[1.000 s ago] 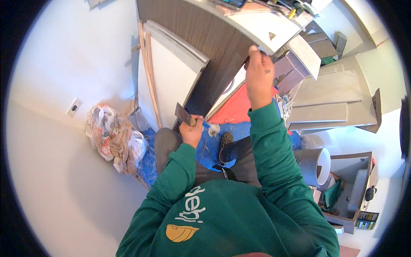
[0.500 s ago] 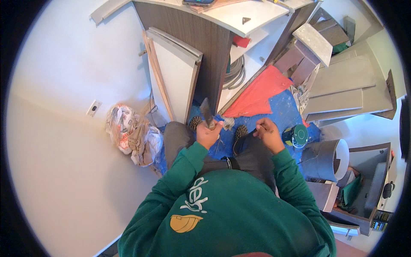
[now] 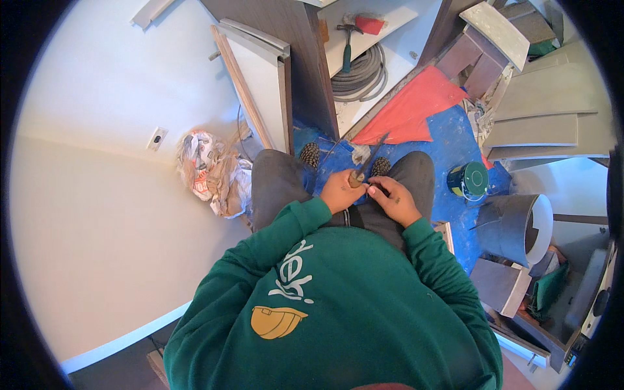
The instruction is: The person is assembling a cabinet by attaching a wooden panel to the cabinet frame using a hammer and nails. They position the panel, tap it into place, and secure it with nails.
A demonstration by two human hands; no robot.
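Observation:
My left hand [image 3: 342, 192] is closed round the wooden handle of a trowel [image 3: 372, 158]. Its dark metal blade points away from me and appears nearly edge-on. Close beside the handle is my right hand [image 3: 395, 203], thumb and fingers pinched together. Whatever those fingertips hold, if anything, is too small to make out. Both hands are in front of my lap, between my knees, above a blue floor covering [image 3: 448, 140].
A red sheet [image 3: 416, 107] lies ahead, beside an open cabinet with a coiled hose [image 3: 364, 75] and a hammer [image 3: 348, 49]. At right are a green lidded bucket [image 3: 469, 180] and a grey bin [image 3: 510, 227]. Boards [image 3: 260, 84] and a stuffed plastic bag [image 3: 211, 175] stand left.
My hands have come together; the right has moved left to the trowel's handle. The blade has turned to appear thinner. The view has shifted, bringing the hammer into sight.

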